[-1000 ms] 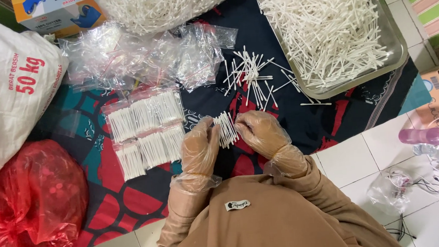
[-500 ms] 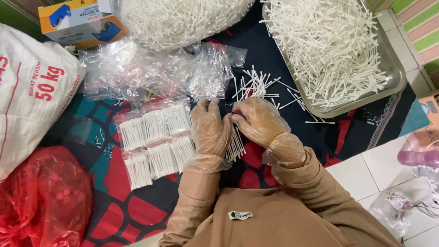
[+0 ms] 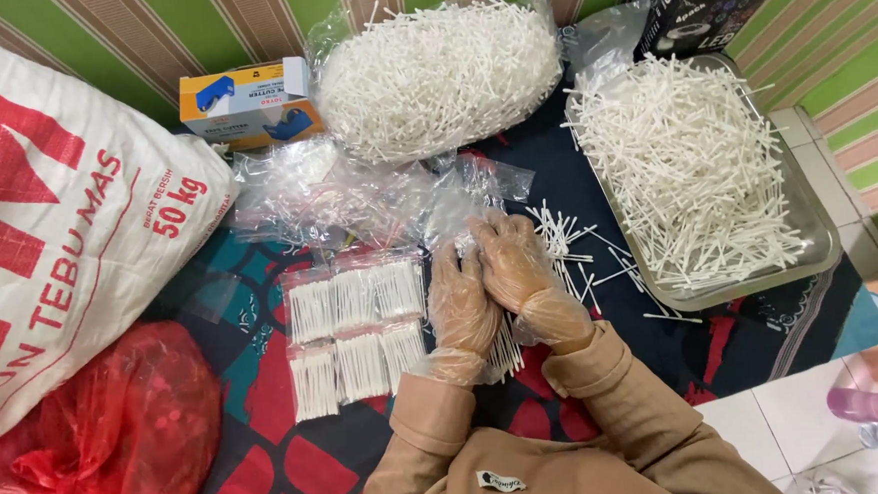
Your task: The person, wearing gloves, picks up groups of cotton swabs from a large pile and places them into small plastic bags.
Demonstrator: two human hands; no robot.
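Here, both gloved hands met above a patterned cloth (image 3: 270, 456). The left hand (image 3: 459, 306) and right hand (image 3: 513, 268) were pressed together around a bundle of swabs (image 3: 506, 352), whose ends stuck out below the palms. Six filled packets (image 3: 355, 332) lay just left of them; loose swabs (image 3: 564, 240) lay to the right, near a heaped tray (image 3: 817, 242).

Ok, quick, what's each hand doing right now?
Left hand: gloved, closed on a bundle of cotton swabs.
Right hand: gloved, pressed against the same bundle; its grip cannot be told.
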